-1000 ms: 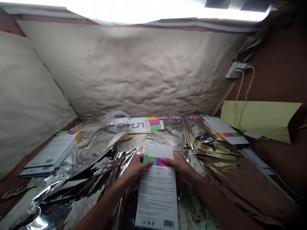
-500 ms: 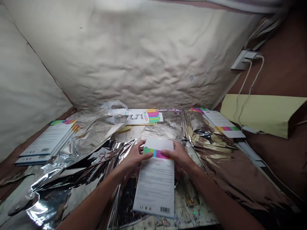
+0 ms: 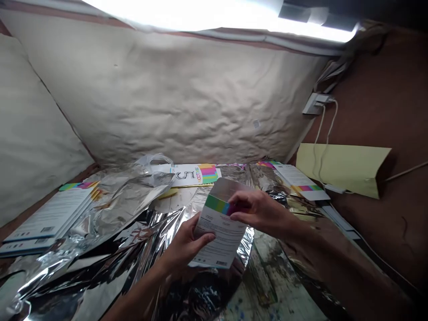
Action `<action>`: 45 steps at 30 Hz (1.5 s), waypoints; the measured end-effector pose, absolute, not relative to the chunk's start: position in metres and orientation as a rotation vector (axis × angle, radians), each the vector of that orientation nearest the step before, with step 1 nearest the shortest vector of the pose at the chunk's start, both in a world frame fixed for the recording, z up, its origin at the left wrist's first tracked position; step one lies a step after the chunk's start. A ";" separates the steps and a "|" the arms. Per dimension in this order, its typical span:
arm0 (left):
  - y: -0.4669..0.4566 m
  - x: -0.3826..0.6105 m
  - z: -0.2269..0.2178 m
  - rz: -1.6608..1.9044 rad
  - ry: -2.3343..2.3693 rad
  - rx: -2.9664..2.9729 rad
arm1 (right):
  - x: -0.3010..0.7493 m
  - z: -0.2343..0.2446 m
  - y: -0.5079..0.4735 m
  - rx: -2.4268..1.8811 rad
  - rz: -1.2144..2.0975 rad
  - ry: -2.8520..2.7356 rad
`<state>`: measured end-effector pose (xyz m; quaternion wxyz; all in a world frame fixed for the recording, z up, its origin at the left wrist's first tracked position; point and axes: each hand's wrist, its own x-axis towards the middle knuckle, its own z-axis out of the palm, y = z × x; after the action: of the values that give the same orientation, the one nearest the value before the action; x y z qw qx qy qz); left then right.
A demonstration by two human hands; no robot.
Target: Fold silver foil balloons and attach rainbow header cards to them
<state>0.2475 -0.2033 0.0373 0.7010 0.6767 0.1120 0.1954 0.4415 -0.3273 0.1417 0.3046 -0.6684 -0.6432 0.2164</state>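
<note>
My left hand (image 3: 189, 243) grips the left edge of a white printed cardboard envelope (image 3: 224, 238), its thumb lying across the front. The envelope is tilted, with a coloured band near the top, small print below and a barcode at the bottom. My right hand (image 3: 259, 208) is closed with thumb and fingers pinched at the band's right end, by the top flap. Whether anything else sits in those fingers is hidden. Beneath the envelope lies shiny silver foil (image 3: 197, 290) on a paint-stained tabletop (image 3: 284, 285).
Similar printed envelopes lie stacked at left (image 3: 43, 223) and at back right (image 3: 297, 180). An envelope showing a figure 5 (image 3: 189, 174) lies at the back. Gold-brown foil (image 3: 321, 236) covers the right side. Cables run from a wall socket (image 3: 316, 103) past yellow paper (image 3: 341, 167).
The envelope has turned from nearly straight to tilted. My right hand has shifted from its right edge to over the band; my left hand has slid lower. The view has tipped upward, showing a lamp.
</note>
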 end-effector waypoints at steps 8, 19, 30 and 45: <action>-0.201 0.246 0.038 0.656 0.252 1.743 | 0.433 0.205 -0.315 -1.817 0.653 -2.090; -0.205 0.242 0.044 0.650 0.259 1.865 | 0.421 0.193 -0.303 -1.842 0.377 -2.262; -0.200 0.241 0.048 0.663 0.306 1.505 | 0.419 0.176 -0.300 -1.743 0.016 -2.018; -0.190 0.249 0.033 0.387 0.490 1.260 | 0.428 0.045 -0.311 -1.336 1.215 -0.853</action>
<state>0.2493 -0.1904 0.0326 0.7630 0.5792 0.2255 0.1778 0.4278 -0.3108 0.0452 0.5413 -0.5625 -0.3591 0.5116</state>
